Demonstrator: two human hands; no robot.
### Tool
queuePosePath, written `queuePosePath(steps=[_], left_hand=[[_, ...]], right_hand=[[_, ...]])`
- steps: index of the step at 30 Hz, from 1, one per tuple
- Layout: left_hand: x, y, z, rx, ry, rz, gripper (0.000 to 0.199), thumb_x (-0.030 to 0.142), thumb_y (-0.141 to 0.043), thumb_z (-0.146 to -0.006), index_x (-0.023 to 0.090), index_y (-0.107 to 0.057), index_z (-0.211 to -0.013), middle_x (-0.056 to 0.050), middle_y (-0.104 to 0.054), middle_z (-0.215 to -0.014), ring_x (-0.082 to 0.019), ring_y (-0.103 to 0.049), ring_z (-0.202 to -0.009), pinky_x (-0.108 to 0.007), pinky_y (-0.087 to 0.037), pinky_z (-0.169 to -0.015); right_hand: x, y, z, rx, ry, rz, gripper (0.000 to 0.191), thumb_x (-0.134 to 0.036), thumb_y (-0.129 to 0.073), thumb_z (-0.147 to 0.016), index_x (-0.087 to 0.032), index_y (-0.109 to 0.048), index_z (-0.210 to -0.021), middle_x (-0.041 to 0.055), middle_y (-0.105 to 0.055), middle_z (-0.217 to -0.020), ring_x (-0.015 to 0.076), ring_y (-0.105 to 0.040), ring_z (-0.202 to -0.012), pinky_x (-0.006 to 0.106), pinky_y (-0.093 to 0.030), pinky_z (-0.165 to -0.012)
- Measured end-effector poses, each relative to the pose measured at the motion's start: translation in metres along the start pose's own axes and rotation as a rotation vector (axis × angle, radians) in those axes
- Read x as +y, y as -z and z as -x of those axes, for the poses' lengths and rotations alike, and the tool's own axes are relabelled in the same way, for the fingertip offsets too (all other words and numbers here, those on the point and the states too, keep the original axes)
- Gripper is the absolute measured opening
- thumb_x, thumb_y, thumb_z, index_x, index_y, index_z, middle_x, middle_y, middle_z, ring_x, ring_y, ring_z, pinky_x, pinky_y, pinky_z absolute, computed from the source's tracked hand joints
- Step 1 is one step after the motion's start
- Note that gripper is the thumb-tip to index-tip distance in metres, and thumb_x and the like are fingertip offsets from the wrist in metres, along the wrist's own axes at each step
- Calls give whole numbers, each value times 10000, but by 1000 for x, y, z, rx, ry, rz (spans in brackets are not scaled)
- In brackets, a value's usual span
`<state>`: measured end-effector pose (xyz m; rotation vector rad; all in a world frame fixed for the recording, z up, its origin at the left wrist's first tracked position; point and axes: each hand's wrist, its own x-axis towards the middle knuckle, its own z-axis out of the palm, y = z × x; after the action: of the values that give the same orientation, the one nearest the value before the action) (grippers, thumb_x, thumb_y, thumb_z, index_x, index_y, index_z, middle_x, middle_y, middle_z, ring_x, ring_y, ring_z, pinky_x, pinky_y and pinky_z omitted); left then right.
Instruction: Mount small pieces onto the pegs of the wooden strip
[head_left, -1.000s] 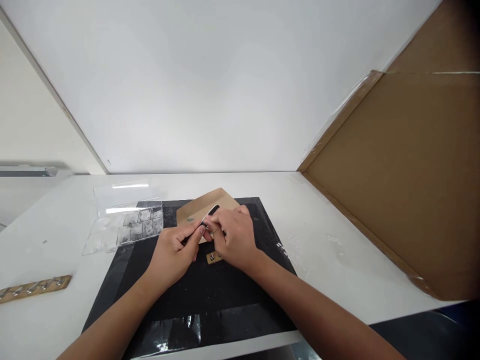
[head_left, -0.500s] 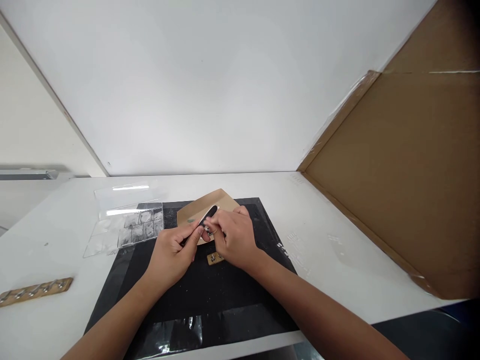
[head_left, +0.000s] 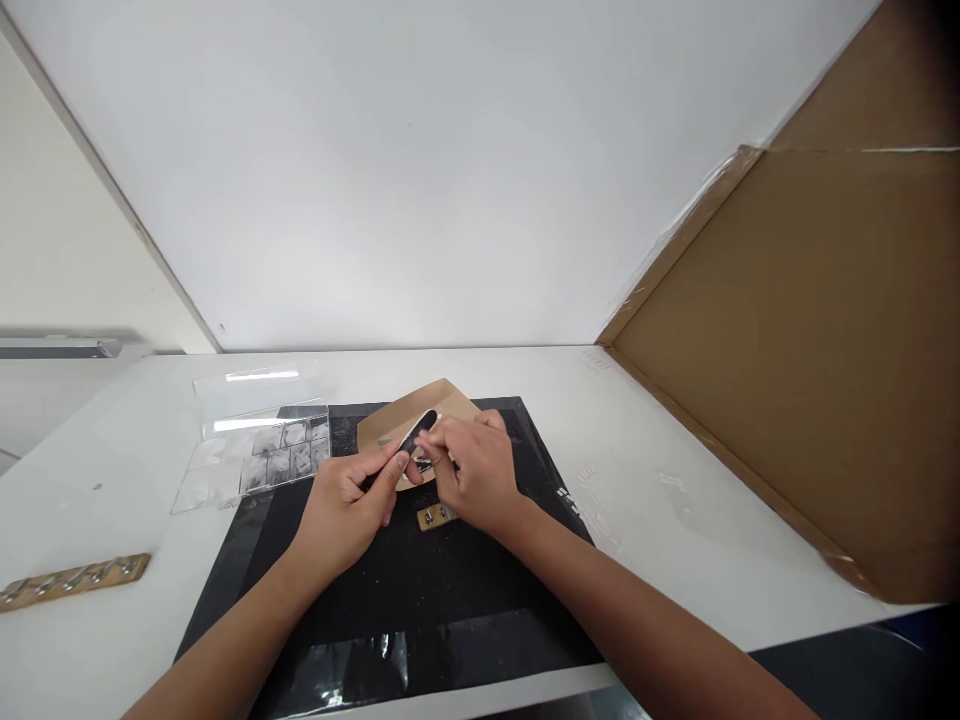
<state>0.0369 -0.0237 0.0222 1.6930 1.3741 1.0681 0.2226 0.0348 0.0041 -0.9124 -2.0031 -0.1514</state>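
My left hand (head_left: pixel 355 495) is closed round a slim black nail file (head_left: pixel 417 433) with a pale edge and a rounded end, which points up and to the right. My right hand (head_left: pixel 474 468) is pinched against the file's upper side; whatever small thing lies between its fingertips is too small to make out. Behind and beneath both hands is an open brown paper tray (head_left: pixel 397 410) with a few small items in it, partly covered by the fingers. Just below my right hand, a short wooden strip with metal studs (head_left: pixel 430 517) rests on the black mat (head_left: pixel 420 590).
A clear compartment box (head_left: pixel 259 460) with whitish pieces stands at the left, its lid tilted up behind. Further left lies a longer wooden strip with metal pegs (head_left: pixel 75 580). Small white pieces (head_left: pixel 585 500) are scattered right of the mat. A cardboard panel (head_left: pixel 787 370) bounds the right side.
My right fingertips have shifted slightly along the nail file, showing more of its black face. The whole view has moved a little; both hands keep their hold.
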Motion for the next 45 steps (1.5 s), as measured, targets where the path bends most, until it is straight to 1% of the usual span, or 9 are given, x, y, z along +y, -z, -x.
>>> queuePosePath(steps=[15, 19, 23, 26, 28, 32, 35, 40, 45], left_hand=[[1, -3, -1, 25, -40, -76, 421, 488, -537, -1049, 182, -815, -968, 61, -513, -452, -89, -460, -401, -209, -378, -482], [-4, -3, -2, 102, -211, -220, 334, 382, -535, -1077, 204, -816, -1110, 47, -616, -543, -102, -561, -471, -217, -450, -560], [-17, -2, -10, 251, -526, -453, 405, 254, -517, -1089, 233, -617, -1481, -34, -790, -940, -178, -715, -836, -273, -537, -779], [-27, 2, -16, 272, -525, -723, 437, 244, -511, -1092, 239, -575, -1524, -69, -771, -993, -218, -648, -864, -316, -521, -754], [-30, 6, -18, 276, -494, -874, 430, 248, -536, -1082, 275, -597, -1507, -63, -757, -967, -222, -595, -823, -302, -475, -658], [-34, 12, -22, 299, -493, -1010, 386, 254, -590, -1060, 325, -667, -1432, -54, -751, -982, -232, -564, -855, -287, -394, -565], [-37, 13, -27, 281, -508, -999, 374, 255, -598, -1057, 295, -679, -1420, -64, -759, -1004, -246, -564, -889, -302, -418, -587], [-43, 7, -36, 234, -523, -970, 377, 255, -622, -1042, 243, -685, -1414, -83, -779, -1069, -261, -561, -894, -327, -482, -669], [-47, 5, -42, 175, -574, -949, 370, 231, -602, -1049, 218, -684, -1409, -94, -786, -1214, -259, -595, -908, -371, -526, -770]], right_hand=[[2, -1, -1, 56, -9, -15, 291, -267, -549, -1079, -209, -562, -795, -32, -695, -657, 120, -563, -549, 365, -285, -722], [3, 6, -2, 49, -61, -95, 257, -306, -589, -1072, -214, -640, -837, -16, -777, -741, 133, -669, -617, 365, -330, -754], [16, 23, -2, 44, -255, -201, 174, -355, -655, -1040, -259, -734, -920, -34, -809, -780, 164, -742, -706, 370, -400, -849], [35, 38, 0, 64, -348, -212, 183, -402, -720, -988, -267, -734, -865, -32, -805, -752, 199, -745, -720, 393, -439, -892], [52, 46, 1, 25, -388, -181, 206, -446, -743, -959, -267, -732, -858, -19, -807, -754, 222, -739, -720, 412, -457, -890], [87, 56, 2, -181, -420, -78, 245, -460, -725, -956, -259, -699, -817, -7, -825, -827, 236, -750, -763, 428, -478, -909], [104, 62, 2, -304, -399, -5, 259, -427, -713, -957, -253, -665, -772, -7, -824, -863, 222, -736, -753, 392, -492, -838], [111, 69, 4, -454, -381, 10, 209, -327, -755, -908, -257, -661, -735, -38, -797, -776, 202, -730, -725, 313, -445, -660], [116, 68, 5, -574, -370, -23, 101, -233, -753, -879, -269, -699, -801, -50, -792, -778, 182, -738, -726, 288, -484, -672]])
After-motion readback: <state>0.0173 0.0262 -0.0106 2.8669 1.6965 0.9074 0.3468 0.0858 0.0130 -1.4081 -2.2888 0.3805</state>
